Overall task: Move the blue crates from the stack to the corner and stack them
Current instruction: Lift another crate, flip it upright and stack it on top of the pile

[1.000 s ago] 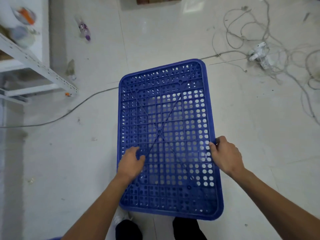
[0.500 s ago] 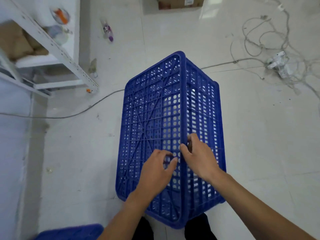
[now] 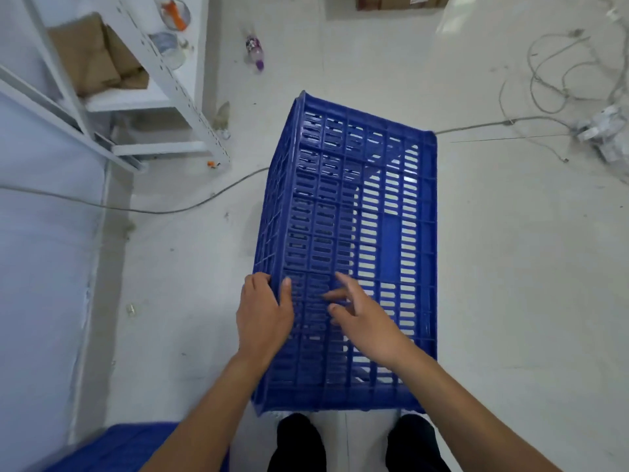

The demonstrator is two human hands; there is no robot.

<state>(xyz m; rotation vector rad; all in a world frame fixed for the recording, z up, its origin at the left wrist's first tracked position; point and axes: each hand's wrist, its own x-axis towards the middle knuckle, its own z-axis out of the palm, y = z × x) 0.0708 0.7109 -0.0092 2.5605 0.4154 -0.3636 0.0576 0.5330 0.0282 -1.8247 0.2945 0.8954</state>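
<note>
The blue crate is seen turned on its side, its slotted long wall facing up toward the camera, in front of the person's feet over the pale floor. Whether its lower edge rests on the floor or is carried just above it cannot be told. The left hand is wrapped over the crate's left upper edge, thumb on the slotted wall and fingers curled out of sight round the corner, so a firm hold on the crate is judged there. The right hand is spread loosely over the slotted wall, fingers apart and slightly blurred; nothing is clasped by it, and whether its fingertips touch the plastic cannot be told. This grip is read as one being reset rather than a settled carry.

At the bottom left a second blue surface is cut by the frame edge; it is probably another crate, but whether it belongs to the source stack or the new one cannot be told. A white shelf rack stands at upper left, and loose cables lie at upper right.

The task is judged to be mid-way through one transfer: this crate is off its stack but not yet set down on another, and turning it upright, carrying it to the corner and stacking it are left.
</note>
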